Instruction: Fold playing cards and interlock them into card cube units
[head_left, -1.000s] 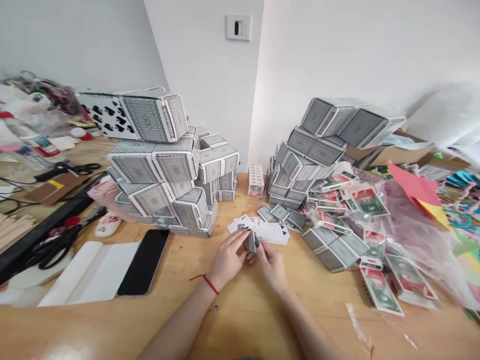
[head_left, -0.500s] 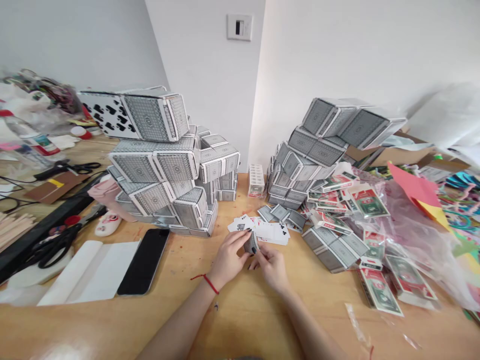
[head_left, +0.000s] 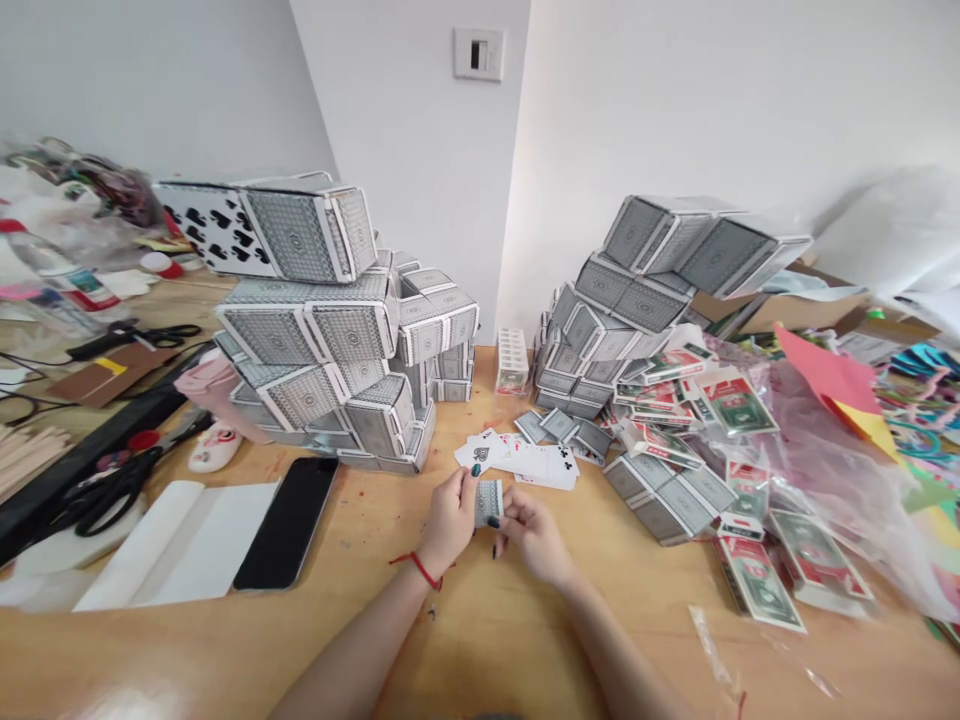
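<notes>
Wooden tabletop (head_left: 487, 640) holds a fan of playing cards (head_left: 517, 462), and just in front a small grey card pack (head_left: 488, 502) sits between the left hand (head_left: 448, 522) and right hand (head_left: 532, 537), both close at its sides, maybe gripping it, hard to tell.

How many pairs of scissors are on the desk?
2. One pair of scissors lies left of the phone; the other pair lies farther back on the left. More may be hidden in the clutter.

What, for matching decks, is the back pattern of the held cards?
Grey lattice, white border, on the held cards; head view.
</notes>
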